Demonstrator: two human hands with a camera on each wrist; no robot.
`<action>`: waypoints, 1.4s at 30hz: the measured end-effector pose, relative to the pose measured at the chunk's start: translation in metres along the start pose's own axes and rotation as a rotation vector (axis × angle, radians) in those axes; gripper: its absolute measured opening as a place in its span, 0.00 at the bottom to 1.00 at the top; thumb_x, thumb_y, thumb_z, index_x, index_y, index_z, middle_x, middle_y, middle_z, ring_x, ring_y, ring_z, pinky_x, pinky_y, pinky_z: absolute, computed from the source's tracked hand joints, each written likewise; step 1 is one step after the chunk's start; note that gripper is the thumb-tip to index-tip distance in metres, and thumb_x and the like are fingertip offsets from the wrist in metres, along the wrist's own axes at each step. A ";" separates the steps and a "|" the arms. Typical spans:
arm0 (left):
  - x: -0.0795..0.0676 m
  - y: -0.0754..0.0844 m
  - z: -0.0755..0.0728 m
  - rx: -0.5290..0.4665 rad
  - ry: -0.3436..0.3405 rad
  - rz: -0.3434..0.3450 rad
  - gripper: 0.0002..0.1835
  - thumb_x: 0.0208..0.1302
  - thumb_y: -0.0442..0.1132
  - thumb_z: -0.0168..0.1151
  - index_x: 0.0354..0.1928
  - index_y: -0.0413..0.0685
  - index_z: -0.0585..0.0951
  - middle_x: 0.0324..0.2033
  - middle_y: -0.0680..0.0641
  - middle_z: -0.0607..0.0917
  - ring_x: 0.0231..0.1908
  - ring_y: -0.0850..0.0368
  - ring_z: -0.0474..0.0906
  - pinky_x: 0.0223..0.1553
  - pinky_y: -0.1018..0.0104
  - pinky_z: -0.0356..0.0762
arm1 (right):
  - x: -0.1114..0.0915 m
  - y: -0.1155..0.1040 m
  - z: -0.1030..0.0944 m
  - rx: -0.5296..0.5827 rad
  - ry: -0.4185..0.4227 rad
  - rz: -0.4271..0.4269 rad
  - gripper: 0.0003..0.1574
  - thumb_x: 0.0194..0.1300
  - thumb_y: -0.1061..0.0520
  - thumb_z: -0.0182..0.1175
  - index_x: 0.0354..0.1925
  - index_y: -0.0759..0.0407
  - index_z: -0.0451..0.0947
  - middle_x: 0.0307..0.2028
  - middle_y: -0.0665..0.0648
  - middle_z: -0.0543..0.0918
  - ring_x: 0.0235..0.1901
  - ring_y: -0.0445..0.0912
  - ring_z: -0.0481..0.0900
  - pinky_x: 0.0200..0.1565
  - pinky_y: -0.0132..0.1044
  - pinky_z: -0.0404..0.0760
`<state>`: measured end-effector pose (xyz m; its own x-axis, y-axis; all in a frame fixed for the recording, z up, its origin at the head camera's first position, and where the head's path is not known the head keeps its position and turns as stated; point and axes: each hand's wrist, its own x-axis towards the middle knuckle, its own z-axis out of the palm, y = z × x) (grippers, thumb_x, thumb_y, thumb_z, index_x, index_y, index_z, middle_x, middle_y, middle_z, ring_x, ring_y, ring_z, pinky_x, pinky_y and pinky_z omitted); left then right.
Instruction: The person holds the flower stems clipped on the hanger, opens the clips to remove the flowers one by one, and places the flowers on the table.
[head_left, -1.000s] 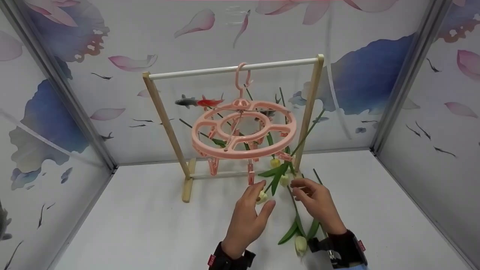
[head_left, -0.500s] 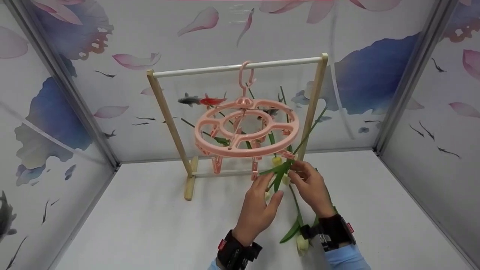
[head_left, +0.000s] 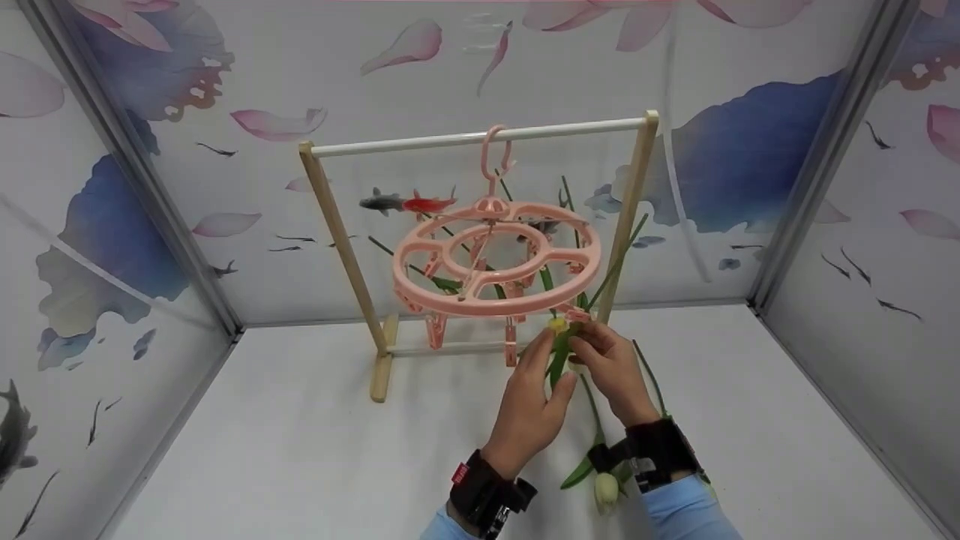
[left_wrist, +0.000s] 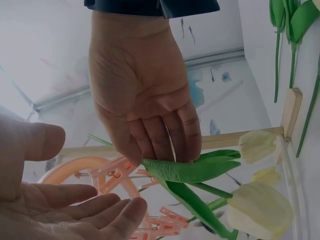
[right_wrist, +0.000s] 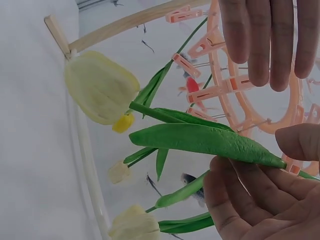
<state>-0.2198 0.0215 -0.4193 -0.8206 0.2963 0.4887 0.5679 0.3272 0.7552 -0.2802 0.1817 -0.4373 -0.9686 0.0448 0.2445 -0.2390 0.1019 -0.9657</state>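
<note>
Wooden rack (head_left: 409, 143), pink round clip hanger (head_left: 517, 306) on its bar. Artificial tulip (right_wrist: 165, 135) at hanger's near right rim, bloom down. Looks light, soft-leaved, stem springy; best held by stem just under clip. Left hand (head_left: 532, 412) below hanger, loosely spread, bare. Right hand (head_left: 613, 367) beside it, fingers bent at leaf (left_wrist: 185, 171); pinch unclear. Clip (head_left: 576, 315) appears to hold stem.
</note>
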 end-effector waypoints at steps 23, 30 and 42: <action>0.009 0.002 -0.005 -0.043 0.108 -0.060 0.30 0.79 0.40 0.56 0.76 0.36 0.64 0.73 0.37 0.69 0.74 0.41 0.64 0.70 0.41 0.65 | -0.014 -0.009 0.003 -0.016 -0.016 -0.023 0.13 0.76 0.65 0.58 0.55 0.67 0.81 0.48 0.64 0.86 0.41 0.41 0.85 0.43 0.33 0.84; 0.013 0.004 -0.009 -0.083 0.156 -0.067 0.31 0.78 0.40 0.58 0.77 0.36 0.64 0.71 0.37 0.71 0.70 0.41 0.70 0.62 0.45 0.76 | -0.018 -0.012 0.006 -0.028 -0.052 -0.071 0.11 0.76 0.66 0.58 0.53 0.66 0.82 0.44 0.62 0.86 0.38 0.43 0.85 0.43 0.38 0.84; 0.020 0.003 -0.016 -0.093 0.201 -0.044 0.27 0.77 0.37 0.59 0.73 0.38 0.70 0.64 0.39 0.78 0.62 0.44 0.76 0.55 0.49 0.79 | -0.021 -0.014 0.002 -0.096 -0.070 -0.169 0.09 0.74 0.66 0.61 0.50 0.64 0.84 0.35 0.57 0.84 0.33 0.45 0.81 0.37 0.32 0.80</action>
<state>-0.2350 0.0141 -0.4003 -0.8457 0.0959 0.5250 0.5310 0.2494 0.8099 -0.2565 0.1772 -0.4294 -0.9185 -0.0494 0.3924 -0.3941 0.1967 -0.8978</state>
